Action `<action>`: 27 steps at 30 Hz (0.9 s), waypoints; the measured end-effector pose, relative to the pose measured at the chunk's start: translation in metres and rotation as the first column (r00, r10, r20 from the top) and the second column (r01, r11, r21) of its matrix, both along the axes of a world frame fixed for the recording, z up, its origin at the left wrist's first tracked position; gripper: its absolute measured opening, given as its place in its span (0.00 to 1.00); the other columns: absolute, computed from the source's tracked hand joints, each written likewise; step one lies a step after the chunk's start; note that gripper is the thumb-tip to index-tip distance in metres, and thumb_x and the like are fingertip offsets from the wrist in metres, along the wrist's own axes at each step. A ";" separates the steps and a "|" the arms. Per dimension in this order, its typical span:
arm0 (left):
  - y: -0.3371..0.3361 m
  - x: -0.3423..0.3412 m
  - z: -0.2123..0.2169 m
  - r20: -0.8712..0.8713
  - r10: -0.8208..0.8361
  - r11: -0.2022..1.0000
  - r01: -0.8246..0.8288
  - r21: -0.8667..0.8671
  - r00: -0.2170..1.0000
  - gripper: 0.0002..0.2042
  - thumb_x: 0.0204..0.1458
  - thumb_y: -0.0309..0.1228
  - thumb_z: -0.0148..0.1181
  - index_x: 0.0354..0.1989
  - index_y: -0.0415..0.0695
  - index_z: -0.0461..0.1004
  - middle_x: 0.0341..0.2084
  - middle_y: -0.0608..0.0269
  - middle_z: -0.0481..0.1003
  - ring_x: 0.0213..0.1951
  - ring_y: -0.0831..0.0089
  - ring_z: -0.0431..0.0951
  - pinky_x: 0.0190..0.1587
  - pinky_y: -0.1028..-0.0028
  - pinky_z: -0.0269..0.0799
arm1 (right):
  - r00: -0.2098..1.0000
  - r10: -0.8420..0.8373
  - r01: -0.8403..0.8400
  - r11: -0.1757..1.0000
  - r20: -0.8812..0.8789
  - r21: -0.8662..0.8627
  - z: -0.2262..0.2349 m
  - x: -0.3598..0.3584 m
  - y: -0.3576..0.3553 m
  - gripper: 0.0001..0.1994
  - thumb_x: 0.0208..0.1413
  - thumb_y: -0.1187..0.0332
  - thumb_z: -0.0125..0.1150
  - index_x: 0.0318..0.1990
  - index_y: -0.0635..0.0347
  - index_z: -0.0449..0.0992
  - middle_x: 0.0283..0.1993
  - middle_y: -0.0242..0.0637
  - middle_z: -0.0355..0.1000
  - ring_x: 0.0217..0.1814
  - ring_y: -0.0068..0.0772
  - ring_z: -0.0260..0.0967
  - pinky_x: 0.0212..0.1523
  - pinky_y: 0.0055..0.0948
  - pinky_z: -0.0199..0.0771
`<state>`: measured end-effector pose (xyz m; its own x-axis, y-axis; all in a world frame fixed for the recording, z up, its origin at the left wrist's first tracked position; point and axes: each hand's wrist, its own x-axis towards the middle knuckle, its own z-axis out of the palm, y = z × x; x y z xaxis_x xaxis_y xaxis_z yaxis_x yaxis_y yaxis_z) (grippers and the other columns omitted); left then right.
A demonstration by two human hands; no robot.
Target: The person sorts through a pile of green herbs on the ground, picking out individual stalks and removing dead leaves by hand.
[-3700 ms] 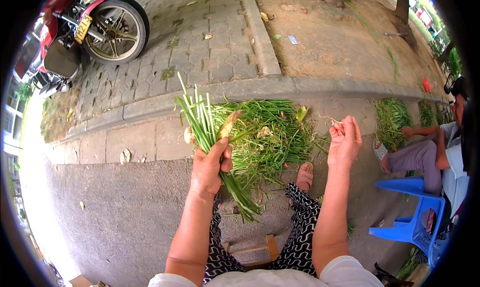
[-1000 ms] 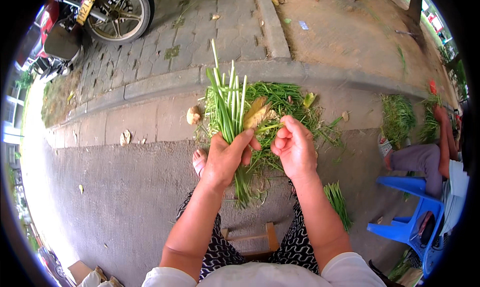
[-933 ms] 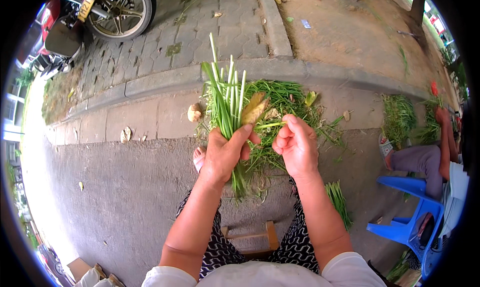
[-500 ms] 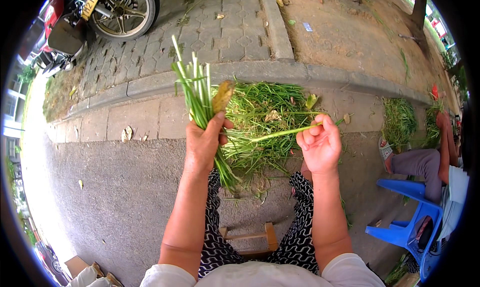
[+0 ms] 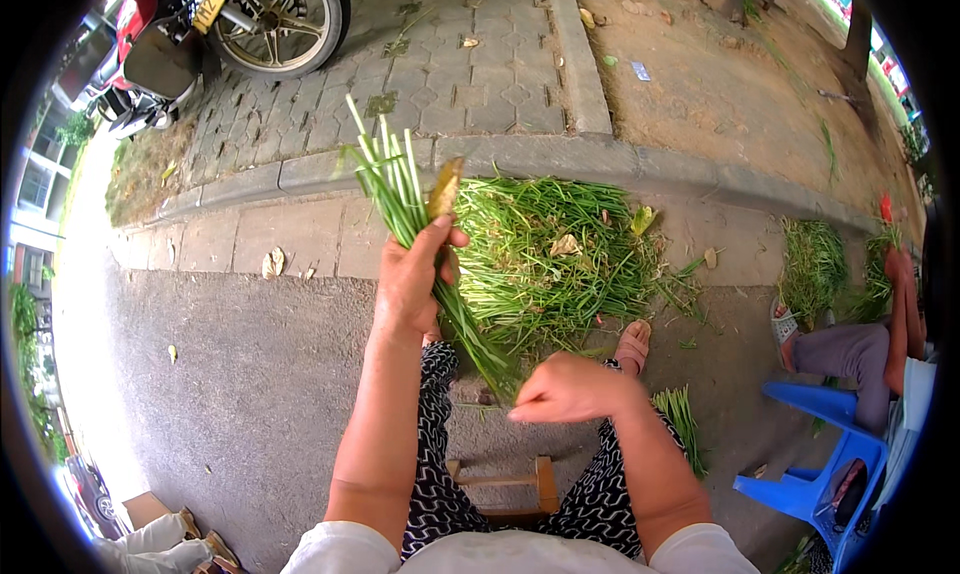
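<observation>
green stalks [image 5: 390, 184] slant bunched in the head view, my left hand [image 5: 412, 274] wrapped round them. my right hand [image 5: 568, 389] is curled beside their lower ends, holding what i cannot tell. i judge this handful gathered, most left in the heap [image 5: 550, 254] on the ground [image 5: 250, 394].

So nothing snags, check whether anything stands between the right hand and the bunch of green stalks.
Nothing visible does: the fingers of the right hand are by the lower end of the bunch; blur hides whether they touch.
</observation>
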<state>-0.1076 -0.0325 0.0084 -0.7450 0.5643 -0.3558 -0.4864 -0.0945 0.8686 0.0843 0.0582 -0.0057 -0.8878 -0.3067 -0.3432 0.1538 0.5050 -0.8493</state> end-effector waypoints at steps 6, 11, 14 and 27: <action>0.008 0.022 0.004 0.014 -0.255 0.967 0.255 -0.009 0.967 0.07 0.52 0.29 0.52 0.34 0.39 0.71 0.19 0.66 0.72 0.14 0.81 0.63 0.17 0.81 0.59 | 0.909 -0.361 0.413 0.846 -0.210 0.337 0.001 -0.001 0.004 0.15 0.49 0.61 0.57 0.24 0.66 0.74 0.15 0.40 0.65 0.17 0.30 0.65 0.20 0.29 0.66; 0.009 0.037 0.014 0.155 -0.391 0.920 0.383 0.082 0.907 0.07 0.52 0.29 0.53 0.33 0.38 0.72 0.19 0.66 0.73 0.15 0.81 0.64 0.17 0.82 0.58 | 0.571 -0.813 0.763 0.576 -0.113 -0.292 0.004 -0.005 0.015 0.14 0.55 0.62 0.54 0.39 0.65 0.73 0.16 0.32 0.62 0.16 0.17 0.59 0.16 0.19 0.60; 0.010 0.043 0.012 0.131 -0.435 0.900 0.433 0.049 0.891 0.07 0.52 0.29 0.53 0.33 0.39 0.72 0.18 0.66 0.71 0.15 0.80 0.64 0.16 0.81 0.58 | 0.596 -0.787 0.699 0.410 0.161 -0.587 0.012 -0.011 0.010 0.21 0.57 0.57 0.50 0.50 0.64 0.68 0.21 0.26 0.62 0.16 0.14 0.57 0.15 0.15 0.58; 0.008 0.028 0.012 -0.065 -0.417 0.901 0.404 -0.157 0.906 0.07 0.50 0.29 0.53 0.34 0.39 0.72 0.22 0.63 0.75 0.14 0.82 0.63 0.16 0.83 0.58 | 0.437 -0.863 0.601 0.071 0.253 -0.796 0.005 0.002 0.029 0.13 0.58 0.61 0.50 0.36 0.63 0.74 0.20 0.33 0.68 0.17 0.19 0.61 0.16 0.22 0.62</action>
